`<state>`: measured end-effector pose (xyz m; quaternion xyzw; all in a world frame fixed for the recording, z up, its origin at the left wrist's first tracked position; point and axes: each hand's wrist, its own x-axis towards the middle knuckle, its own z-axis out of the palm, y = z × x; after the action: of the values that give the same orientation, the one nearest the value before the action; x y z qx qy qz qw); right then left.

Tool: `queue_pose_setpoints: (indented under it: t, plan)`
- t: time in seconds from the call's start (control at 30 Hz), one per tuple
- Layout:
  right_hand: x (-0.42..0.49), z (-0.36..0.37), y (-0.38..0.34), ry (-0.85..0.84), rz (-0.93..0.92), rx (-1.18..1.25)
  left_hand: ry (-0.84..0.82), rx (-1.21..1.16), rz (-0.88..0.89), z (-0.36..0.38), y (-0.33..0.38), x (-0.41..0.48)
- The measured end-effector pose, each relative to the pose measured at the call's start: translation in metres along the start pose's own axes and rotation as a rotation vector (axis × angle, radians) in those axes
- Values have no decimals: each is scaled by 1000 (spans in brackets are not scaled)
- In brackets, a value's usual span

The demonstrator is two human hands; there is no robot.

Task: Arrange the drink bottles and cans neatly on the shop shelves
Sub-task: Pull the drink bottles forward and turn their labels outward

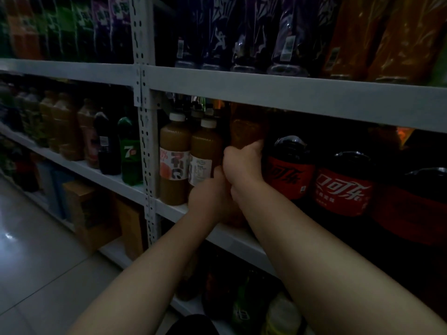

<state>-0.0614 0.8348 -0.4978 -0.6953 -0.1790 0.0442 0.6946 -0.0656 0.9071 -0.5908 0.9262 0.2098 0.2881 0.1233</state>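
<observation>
Orange bottle upright, long axis vertical, in both hands

The left hand and right hand cover most of the orange bottle, its cap lost behind the shelf rail. The left hand's fingers sit hidden behind the right wrist, so its grip is unclear.

Juice bottles left of cola bottles on the middle shelf.
</observation>
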Motion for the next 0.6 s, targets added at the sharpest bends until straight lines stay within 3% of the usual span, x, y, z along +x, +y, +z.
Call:
queue_pose_setpoints:
  t: [0.1,0.27,0.43,0.6]
  plan:
    - [6,4,-5,27,92,47,103,-3,-73,17,10,-16]
    - [1,3,-11,-17,128,37,98,-191,-125,38,6,-22]
    - [2,1,-13,-10,135,-19,170,-559,-30,31,-4,-24]
    - [4,-4,-14,-7,151,0,73,-604,-47,25,-15,-25]
